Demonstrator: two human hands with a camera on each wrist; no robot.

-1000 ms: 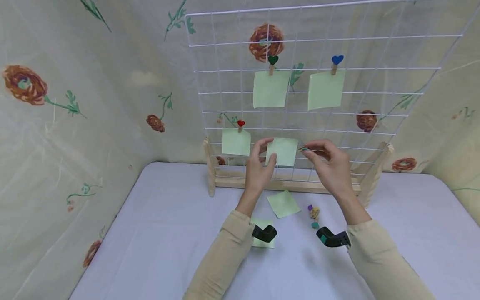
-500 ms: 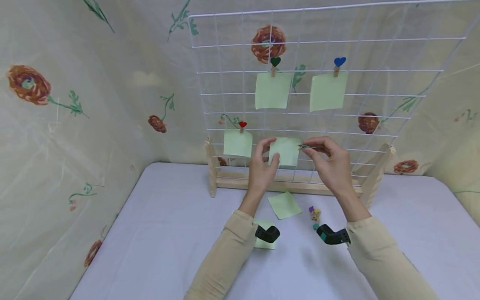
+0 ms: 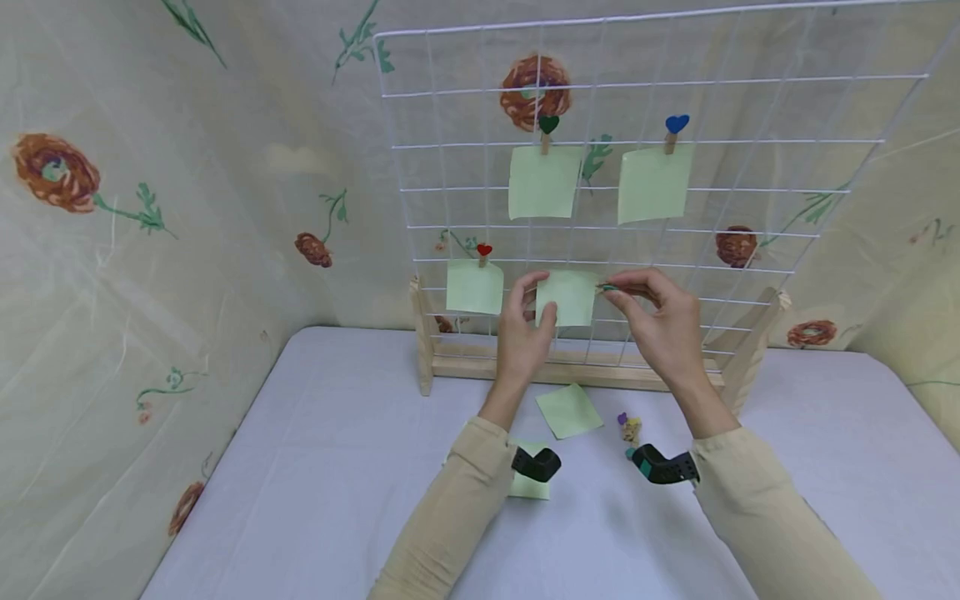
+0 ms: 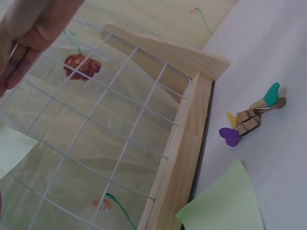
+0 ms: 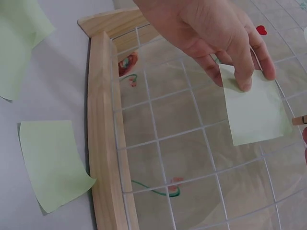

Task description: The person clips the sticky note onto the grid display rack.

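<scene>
My left hand [image 3: 525, 329] pinches a pale green paper square [image 3: 568, 298] against the white wire grid [image 3: 652, 229], thumb in front and fingers behind the sheet, as the right wrist view also shows. Between the thumb and fingers of my right hand [image 3: 660, 321] is a small wooden clothespin [image 5: 299, 120] with a dark green part, its tip close to the sheet's upper right edge. Whether the tip touches the paper I cannot tell. Another green square [image 3: 475, 286] hangs to the left under a red-heart clothespin [image 3: 483, 252].
Higher on the grid, two squares hang from a green-heart clothespin [image 3: 548, 125] and a blue-heart clothespin [image 3: 676, 125]. Below, a wooden base [image 3: 465, 367] holds the grid. Loose squares [image 3: 570, 411] and several heart clothespins [image 4: 249, 117] lie on the white table [image 3: 337, 467].
Both hands have risen slightly with the paper and the clothespin. The clothespin's tip has come nearer the sheet's upper right corner.
</scene>
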